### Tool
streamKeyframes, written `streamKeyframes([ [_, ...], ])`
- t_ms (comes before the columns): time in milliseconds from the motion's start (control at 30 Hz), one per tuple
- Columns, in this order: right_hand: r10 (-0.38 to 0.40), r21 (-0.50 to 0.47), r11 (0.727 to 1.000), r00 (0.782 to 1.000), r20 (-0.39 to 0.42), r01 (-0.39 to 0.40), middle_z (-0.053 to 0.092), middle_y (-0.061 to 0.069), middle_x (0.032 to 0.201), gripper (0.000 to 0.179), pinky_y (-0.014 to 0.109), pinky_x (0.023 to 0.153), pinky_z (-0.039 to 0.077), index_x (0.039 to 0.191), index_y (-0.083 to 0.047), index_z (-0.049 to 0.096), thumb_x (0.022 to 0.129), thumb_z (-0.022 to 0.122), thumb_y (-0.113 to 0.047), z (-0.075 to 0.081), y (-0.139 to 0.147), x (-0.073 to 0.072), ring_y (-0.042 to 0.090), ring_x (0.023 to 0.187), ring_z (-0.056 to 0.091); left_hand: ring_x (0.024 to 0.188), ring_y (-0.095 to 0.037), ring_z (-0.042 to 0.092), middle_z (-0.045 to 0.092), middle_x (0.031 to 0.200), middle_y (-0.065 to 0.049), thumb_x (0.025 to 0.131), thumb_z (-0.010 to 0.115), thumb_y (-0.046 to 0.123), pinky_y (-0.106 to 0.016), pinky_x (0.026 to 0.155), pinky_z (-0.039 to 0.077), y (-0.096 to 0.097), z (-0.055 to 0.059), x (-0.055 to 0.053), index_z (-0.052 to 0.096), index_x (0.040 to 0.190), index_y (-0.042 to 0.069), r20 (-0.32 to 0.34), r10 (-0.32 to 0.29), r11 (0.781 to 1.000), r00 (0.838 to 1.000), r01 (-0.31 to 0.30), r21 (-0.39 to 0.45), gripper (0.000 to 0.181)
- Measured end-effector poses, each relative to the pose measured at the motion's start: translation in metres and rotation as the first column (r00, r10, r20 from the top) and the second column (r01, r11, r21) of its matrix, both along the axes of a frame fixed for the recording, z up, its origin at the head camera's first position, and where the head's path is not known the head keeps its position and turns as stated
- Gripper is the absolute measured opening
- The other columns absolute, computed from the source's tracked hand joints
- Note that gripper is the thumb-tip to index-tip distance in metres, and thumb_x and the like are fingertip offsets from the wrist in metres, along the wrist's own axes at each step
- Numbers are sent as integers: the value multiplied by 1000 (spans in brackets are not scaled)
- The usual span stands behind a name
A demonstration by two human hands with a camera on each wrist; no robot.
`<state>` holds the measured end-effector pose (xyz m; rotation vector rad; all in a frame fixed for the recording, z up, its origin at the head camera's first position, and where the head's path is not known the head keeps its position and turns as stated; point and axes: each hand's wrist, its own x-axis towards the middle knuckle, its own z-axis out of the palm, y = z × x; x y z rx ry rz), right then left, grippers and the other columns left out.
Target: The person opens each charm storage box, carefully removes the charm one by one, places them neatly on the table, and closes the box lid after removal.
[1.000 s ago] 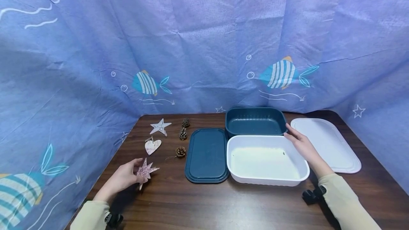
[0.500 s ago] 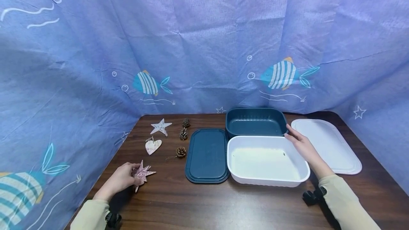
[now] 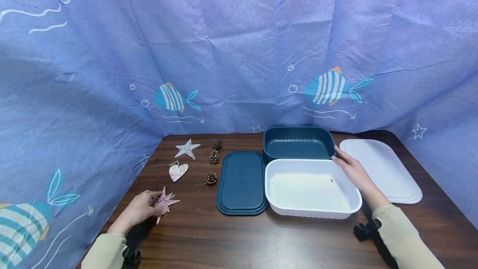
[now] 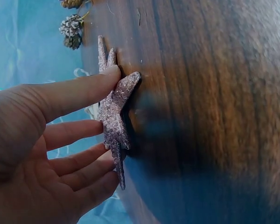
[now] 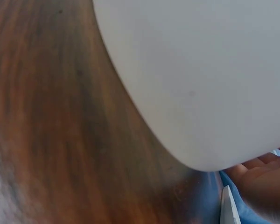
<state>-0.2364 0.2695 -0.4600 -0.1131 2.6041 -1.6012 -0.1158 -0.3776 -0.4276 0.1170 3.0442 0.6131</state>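
Observation:
Down at the table's left, my left hand (image 3: pixel 140 207) pinches a pink glittery star ornament (image 3: pixel 165 202) with thumb and fingers. In the left wrist view the thumb presses one face of the star (image 4: pixel 113 112) and fingertips touch its other side. The star is close to or on the wood; I cannot tell which. My right hand (image 3: pixel 352 169) rests at the back right corner of a white plastic box (image 3: pixel 313 213), its fingers fairly straight. The right wrist view shows the box's wall (image 5: pixel 191 84) with part of the hand (image 5: pixel 266 182) behind it.
Behind the white box stands a dark blue box (image 3: pixel 298 146). A blue lid (image 3: pixel 242 182) lies left of it, a white lid (image 3: pixel 381 169) right. A white star (image 3: pixel 187 148), a heart ornament (image 3: pixel 178 171) and pine cones (image 3: pixel 210 178) lie at the left. A patterned cloth (image 3: pixel 239 61) hangs behind.
My left hand has shifted slightly left and toward me with the pink star, which also turned a little. The right hand and the boxes have stayed put.

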Motion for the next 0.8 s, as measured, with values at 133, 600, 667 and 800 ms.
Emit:
streamKeyframes([
  [133,1,-1,1000,1000,4,-1,9,24,164,72,66,116,16,162,-13,13,107,44,-48,0,-1,-1,48,149,10,104,-42,63,65,112,-30,72,88,21,-56,89,51,-2,-1,0,63,122,-15,5,-2,1000,1000,2,-6,66],
  [600,13,-18,1000,999,46,-13,5,23,165,73,67,116,13,162,-16,10,106,42,-51,0,0,2,48,150,5,115,-52,57,62,119,-35,75,86,21,-60,95,47,-7,-3,2,61,123,-17,39,18,1000,999,-18,-2,66],
  [667,15,-23,1000,999,49,-14,4,23,165,75,67,116,12,162,-17,9,106,42,-53,1,-1,2,48,150,6,116,-52,56,62,120,-35,76,86,21,-60,96,47,-8,-2,2,61,124,-17,43,21,1000,999,-21,-1,66],
  [800,9,-19,1000,999,44,-9,4,25,164,74,68,115,14,162,-17,8,106,43,-51,2,0,1,49,149,8,118,-53,55,61,121,-35,77,86,23,-61,96,46,-8,-2,1,61,125,-16,43,20,1000,999,-20,0,67],
])
